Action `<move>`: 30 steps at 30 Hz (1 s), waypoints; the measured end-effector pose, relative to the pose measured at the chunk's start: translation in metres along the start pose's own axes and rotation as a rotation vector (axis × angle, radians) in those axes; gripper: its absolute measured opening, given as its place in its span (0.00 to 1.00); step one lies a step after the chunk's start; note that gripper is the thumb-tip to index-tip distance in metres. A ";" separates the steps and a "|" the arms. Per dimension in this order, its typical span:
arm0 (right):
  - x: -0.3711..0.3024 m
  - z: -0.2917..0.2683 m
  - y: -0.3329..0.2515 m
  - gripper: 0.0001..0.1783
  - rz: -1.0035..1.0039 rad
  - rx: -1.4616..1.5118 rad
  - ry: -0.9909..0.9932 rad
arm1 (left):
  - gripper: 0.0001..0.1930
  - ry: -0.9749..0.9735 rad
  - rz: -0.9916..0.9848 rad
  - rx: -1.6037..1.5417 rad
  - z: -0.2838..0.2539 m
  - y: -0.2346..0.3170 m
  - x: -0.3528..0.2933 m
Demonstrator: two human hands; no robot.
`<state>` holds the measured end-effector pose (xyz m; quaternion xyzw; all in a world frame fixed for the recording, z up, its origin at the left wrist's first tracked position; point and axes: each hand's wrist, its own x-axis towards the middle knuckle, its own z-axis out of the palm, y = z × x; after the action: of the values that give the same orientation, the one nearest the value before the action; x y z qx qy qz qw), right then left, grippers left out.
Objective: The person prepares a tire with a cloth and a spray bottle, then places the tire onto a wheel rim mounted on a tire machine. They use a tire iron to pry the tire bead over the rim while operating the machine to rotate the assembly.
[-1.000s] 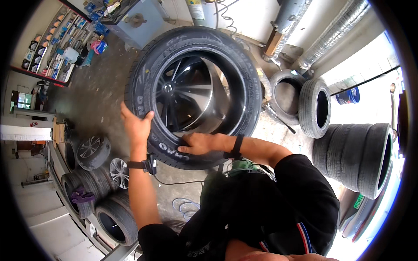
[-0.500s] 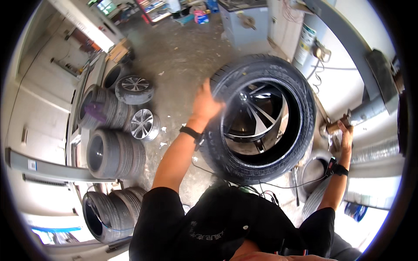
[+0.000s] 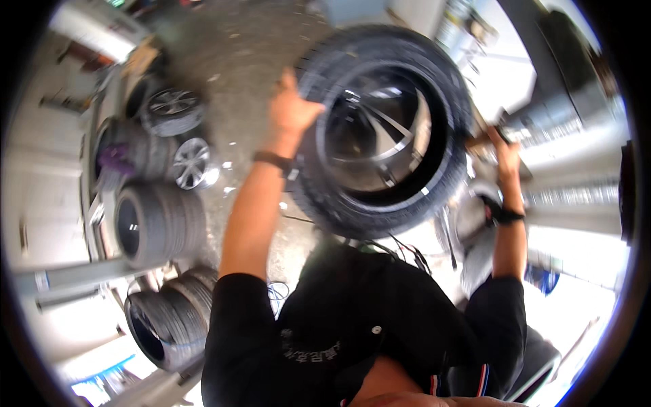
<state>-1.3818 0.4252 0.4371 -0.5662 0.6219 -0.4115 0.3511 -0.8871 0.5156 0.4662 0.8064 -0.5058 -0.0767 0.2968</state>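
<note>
A large black tyre (image 3: 319, 183) lies tilted in front of me, around or over a black and silver alloy wheel rim (image 3: 390, 139); how far the two are seated I cannot tell. My left hand (image 3: 293, 112) grips the tyre's left side, thumb on the sidewall and fingers over the tread. To the right of the tyre, my right hand (image 3: 503, 149) is closed round a brown, handle-like piece (image 3: 477, 140), whose end comes up to the tyre's right edge. Blur hides its exact kind. Beside that hand is a grey machine arm (image 3: 542, 122).
Several used tyres (image 3: 159, 220) stand along the left wall. Near them are a silver rim (image 3: 192, 163) and a tyre with its rim fitted (image 3: 175, 112). Cables (image 3: 407, 251) run below the big tyre. A blue-grey cabinet (image 3: 352, 10) stands at the far side.
The whole view has shifted, so the scene sits higher and more to the left, with blur. My right hand and the brown piece have come closer to the tyre. My left hand stays on it.
</note>
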 end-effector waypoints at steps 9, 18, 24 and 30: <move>0.012 -0.013 -0.002 0.21 -0.106 0.044 0.137 | 0.55 0.000 -0.006 0.130 -0.002 0.020 0.005; -0.002 0.014 -0.013 0.17 -0.078 0.077 0.189 | 0.53 0.005 -0.010 0.182 -0.001 0.025 0.009; -0.011 -0.014 0.043 0.29 -0.095 -0.086 0.123 | 0.53 -0.018 0.045 0.111 -0.007 0.019 0.008; -0.144 0.062 0.161 0.53 0.884 0.281 -0.160 | 0.53 -0.053 0.015 0.104 -0.008 0.031 0.006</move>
<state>-1.3761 0.5642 0.2605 -0.2238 0.7125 -0.2579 0.6129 -0.9051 0.5043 0.4907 0.8146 -0.5226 -0.0696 0.2417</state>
